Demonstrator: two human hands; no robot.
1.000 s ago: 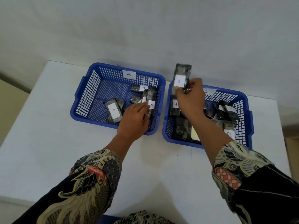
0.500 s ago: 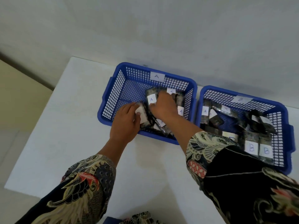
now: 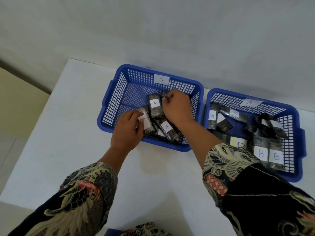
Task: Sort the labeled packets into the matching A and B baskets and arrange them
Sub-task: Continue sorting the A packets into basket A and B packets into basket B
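Observation:
Two blue mesh baskets stand side by side on the white table. Basket A (image 3: 112, 101) on the left holds several dark packets with white A labels. My right hand (image 3: 177, 106) is inside it, fingers curled round the top edge of an upright A packet (image 3: 154, 106). My left hand (image 3: 128, 128) pinches the white label end of another packet (image 3: 146, 124) at the basket's front. Basket B (image 3: 297, 126) on the right holds a mix: an A packet (image 3: 212, 117) at its left end, B packets (image 3: 260, 153) at the front.
The white table (image 3: 68, 142) has bare surface left of and in front of the baskets. Its left edge drops to a tan floor (image 3: 15, 106). A grey wall runs close behind the baskets. A blue object's edge (image 3: 110, 233) shows at the bottom.
My right hand carried an A packet from above basket B into basket A and set it among the others. My left hand shifted left within basket A onto another packet. The view swung left.

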